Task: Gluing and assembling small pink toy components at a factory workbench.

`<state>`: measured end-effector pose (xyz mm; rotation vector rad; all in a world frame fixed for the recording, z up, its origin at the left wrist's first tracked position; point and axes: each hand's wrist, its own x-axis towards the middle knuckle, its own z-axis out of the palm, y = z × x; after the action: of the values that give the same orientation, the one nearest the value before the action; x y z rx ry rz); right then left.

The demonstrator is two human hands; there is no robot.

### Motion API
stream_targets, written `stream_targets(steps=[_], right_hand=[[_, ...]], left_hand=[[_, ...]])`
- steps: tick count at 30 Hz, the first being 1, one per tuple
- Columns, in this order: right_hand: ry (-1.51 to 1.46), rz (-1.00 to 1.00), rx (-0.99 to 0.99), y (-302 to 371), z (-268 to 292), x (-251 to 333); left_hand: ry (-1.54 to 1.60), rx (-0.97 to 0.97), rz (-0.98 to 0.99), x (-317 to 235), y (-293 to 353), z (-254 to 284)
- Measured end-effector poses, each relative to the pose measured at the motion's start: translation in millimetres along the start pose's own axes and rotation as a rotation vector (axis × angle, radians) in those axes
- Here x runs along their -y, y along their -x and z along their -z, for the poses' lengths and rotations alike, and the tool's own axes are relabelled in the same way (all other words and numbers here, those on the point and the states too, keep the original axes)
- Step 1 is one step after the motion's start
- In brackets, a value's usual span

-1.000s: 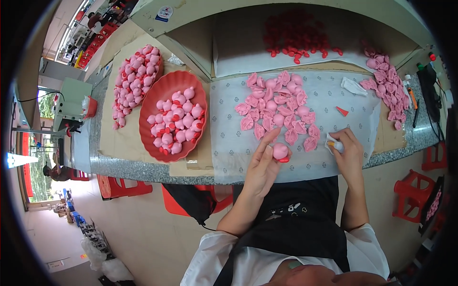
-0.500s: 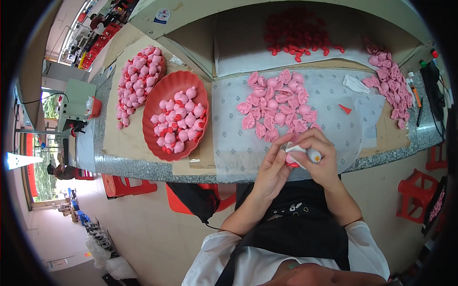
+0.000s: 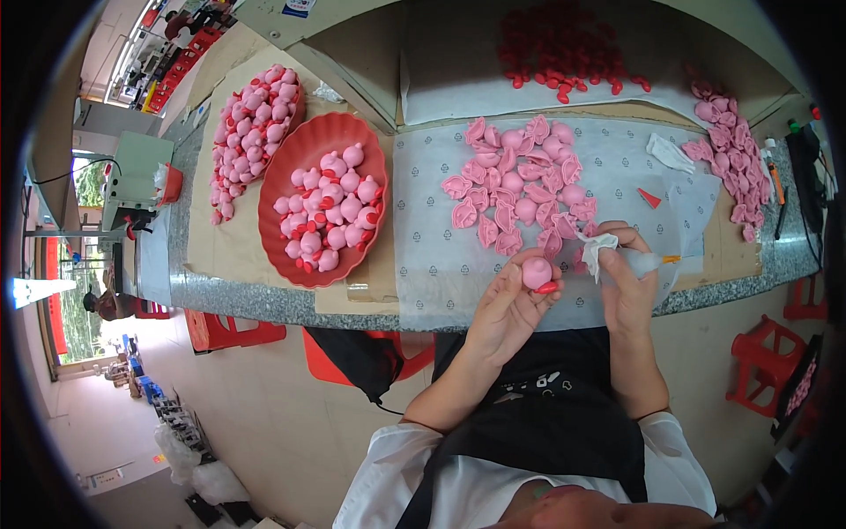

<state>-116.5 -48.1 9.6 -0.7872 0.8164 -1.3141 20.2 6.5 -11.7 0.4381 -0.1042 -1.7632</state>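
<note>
From here I see the left hand (image 3: 508, 309) with its fingers curled around a pink ball (image 3: 536, 272), a red piece (image 3: 546, 288) against its near side; I can't tell whether that's stuck on. The fingers of the right hand (image 3: 630, 282) grip a white cloth (image 3: 599, 249) and a small bottle (image 3: 638, 262), its orange tip pointing right, away from the ball.

I'd call the job partly done. Well left of the fingers, balls with red bits fill much of a scalloped bowl (image 3: 304, 141), and another heap (image 3: 256, 128) lies beyond it; those look finished. Plenty seems left: loose pink pieces (image 3: 520, 189) just beyond the fingers, a further pile (image 3: 731, 159) off to their right, and red pieces (image 3: 560, 66) on the shelf farther ahead.

The best room is leftward, along the patterned paper (image 3: 432, 264) toward the bowl. Ahead, the loose pieces crowd close; nearer the body, the counter's edge (image 3: 247, 304) passes by the wrists.
</note>
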Motion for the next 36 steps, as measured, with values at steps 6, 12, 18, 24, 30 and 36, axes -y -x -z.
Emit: stream_targets(steps=[6, 12, 18, 24, 30, 36], right_hand=[[0.38, 0.142, 0.268, -1, -11, 1], [0.695, 0.292, 0.386, 0, -18, -6], [0.263, -0.047, -0.051, -6, -5, -9], [0.206, 0.091, -0.057, -4, 23, 7], [0.2, 0.113, 0.044, 5, 16, 10], [0.392, 0.321, 0.153, 15, 1, 0]], left_hand=[[-0.032, -0.08, -0.021, 5, -2, -2], [-0.066, -0.056, 0.004, 8, -1, 6], [-0.177, 0.052, -0.052, 2, -4, 7], [-0.264, 0.058, -0.244, -2, -3, 6], [-0.328, 0.123, -0.247, 2, -1, -1], [-0.234, 0.125, -0.209, 5, 0, -3]])
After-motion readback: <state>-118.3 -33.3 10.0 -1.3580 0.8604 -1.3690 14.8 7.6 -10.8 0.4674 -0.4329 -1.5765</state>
